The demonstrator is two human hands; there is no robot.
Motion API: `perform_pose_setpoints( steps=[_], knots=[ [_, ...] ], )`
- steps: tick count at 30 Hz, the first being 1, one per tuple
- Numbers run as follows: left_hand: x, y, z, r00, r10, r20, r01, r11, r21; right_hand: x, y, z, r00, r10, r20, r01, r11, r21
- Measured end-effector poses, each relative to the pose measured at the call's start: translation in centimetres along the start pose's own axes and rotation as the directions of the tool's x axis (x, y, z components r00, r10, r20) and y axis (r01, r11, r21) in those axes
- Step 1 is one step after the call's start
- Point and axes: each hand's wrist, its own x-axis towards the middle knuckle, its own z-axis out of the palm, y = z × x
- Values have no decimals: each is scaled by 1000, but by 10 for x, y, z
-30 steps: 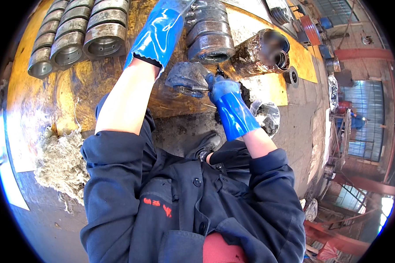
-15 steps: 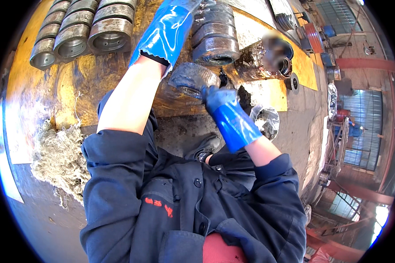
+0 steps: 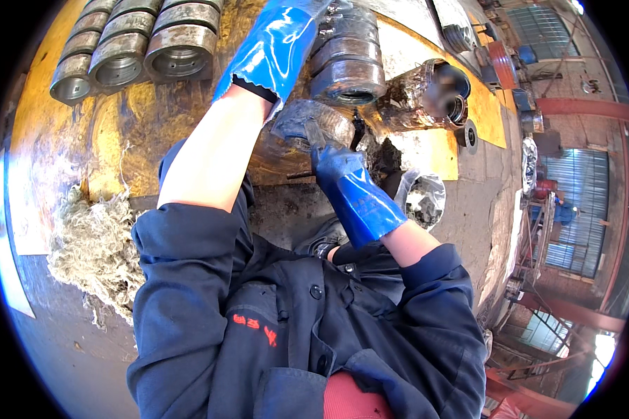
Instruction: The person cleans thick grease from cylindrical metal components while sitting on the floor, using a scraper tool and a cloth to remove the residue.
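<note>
My right hand, in a blue rubber glove, is closed round a flat-ended tool, perhaps a scraper or brush. Its flat end touches the near metal ring, which is dark and greasy; a thin dark rod shows on the other side of the fist. My left hand, gloved in blue too, reaches away to the top edge beside a row of dark metal rings. Its fingers are mostly cut off there, so their grip cannot be made out.
Three rows of metal rings lie at the far left of the yellow, oil-stained tabletop. Dark, oily cylinders lie to the right. Tangled pale fibre sits at the near left. A plastic-lined container stands beside my right forearm.
My right hand has shifted slightly left and turned, bringing the tool's flat end into view against the near ring. My left arm has barely moved.
</note>
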Motion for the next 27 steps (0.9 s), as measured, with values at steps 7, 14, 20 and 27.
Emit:
perform_pose_setpoints(
  steps=[7,14,20,27],
  knots=[
    [0,0,2,1000,-4,5,4,1000,0,24,19,20,999,-16,-37,11,990,-138],
    [15,1,4,1000,-13,-13,13,999,41,-11,131,6,850,478,-221,-490,871,-3],
    [55,-8,18,997,-77,-28,79,993,86,-164,239,71,380,917,122,-550,118,827],
    [73,-19,45,924,-380,-38,381,925,10,-289,184,238,238,870,433,-387,-324,863]
  ],
)
